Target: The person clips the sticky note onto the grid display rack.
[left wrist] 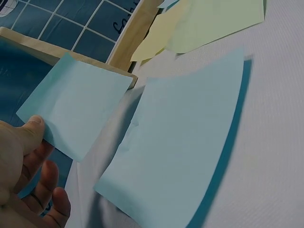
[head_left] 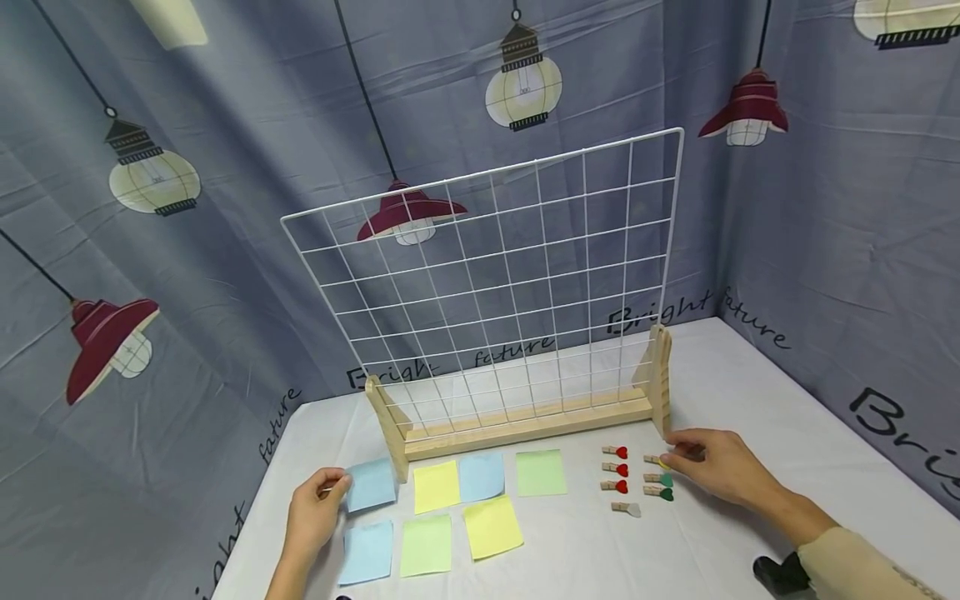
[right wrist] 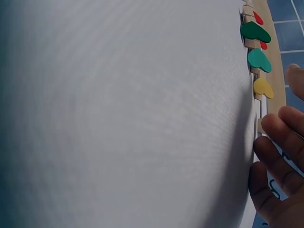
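Observation:
My left hand (head_left: pixel 312 512) pinches a blue sticky note (head_left: pixel 371 484) by its left edge, thumb on top. In the left wrist view this held note (left wrist: pixel 83 104) is raised and tilted, above another blue note (left wrist: pixel 178 142) on the table. My right hand (head_left: pixel 716 467) hovers by a small wooden clothespin with a yellow heart (right wrist: pixel 263 88). Its thumb and fingers are apart with nothing visible between them. Beside that clip lie clothespins with a teal heart (right wrist: pixel 259 60) and a dark green heart (right wrist: pixel 255 31).
A white wire grid (head_left: pixel 510 275) stands upright on a wooden base (head_left: pixel 525 427). Yellow (head_left: pixel 492 527), green (head_left: pixel 426 546) and blue notes lie in front. Clothespins with red hearts (head_left: pixel 621 470) and one with a grey heart (head_left: pixel 632 509) form another column. A black object (head_left: pixel 780 575) sits near the right sleeve.

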The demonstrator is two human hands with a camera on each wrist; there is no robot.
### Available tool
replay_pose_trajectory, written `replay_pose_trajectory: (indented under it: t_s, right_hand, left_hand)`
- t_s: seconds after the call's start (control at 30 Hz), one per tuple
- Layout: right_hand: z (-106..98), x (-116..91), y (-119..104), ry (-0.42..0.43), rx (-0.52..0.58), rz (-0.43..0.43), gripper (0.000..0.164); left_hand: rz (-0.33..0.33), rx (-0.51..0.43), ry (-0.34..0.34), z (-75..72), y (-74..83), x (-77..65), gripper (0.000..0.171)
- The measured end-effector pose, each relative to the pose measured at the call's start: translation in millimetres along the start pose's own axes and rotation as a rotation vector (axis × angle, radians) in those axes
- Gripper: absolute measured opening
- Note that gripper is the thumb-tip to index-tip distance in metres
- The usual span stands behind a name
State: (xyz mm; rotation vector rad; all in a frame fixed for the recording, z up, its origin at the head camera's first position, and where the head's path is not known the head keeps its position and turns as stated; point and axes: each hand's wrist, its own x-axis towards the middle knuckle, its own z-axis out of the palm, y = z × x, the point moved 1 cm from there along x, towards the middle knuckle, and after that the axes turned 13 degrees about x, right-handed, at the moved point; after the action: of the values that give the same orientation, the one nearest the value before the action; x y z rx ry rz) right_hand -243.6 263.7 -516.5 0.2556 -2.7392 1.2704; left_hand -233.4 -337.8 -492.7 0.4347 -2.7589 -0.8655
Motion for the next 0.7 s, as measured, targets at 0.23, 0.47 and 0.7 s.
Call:
replay_pose_trajectory:
  t_s: [0.23, 0.47, 0.7]
  right_hand:
    - [0.5, -0.1, -0.4, -0.005, 0.009, 0.011, 0.045]
    - [1.8, -0.9, 0.6, 0.013, 0.009, 0.018, 0.042]
    - [2.8, -1.4, 1.6, 0.009, 0.006, 0.012, 0.037]
  left_hand:
    - [0.000, -0.015, -0.006, 2.5, 5.8, -0.8, 0.019]
    - [0.003, -0.019, -0.005, 5.7, 12.6, -0.9, 0.018]
    - [-0.001, -0.023, -0.005, 5.4, 17.7, -1.7, 0.017]
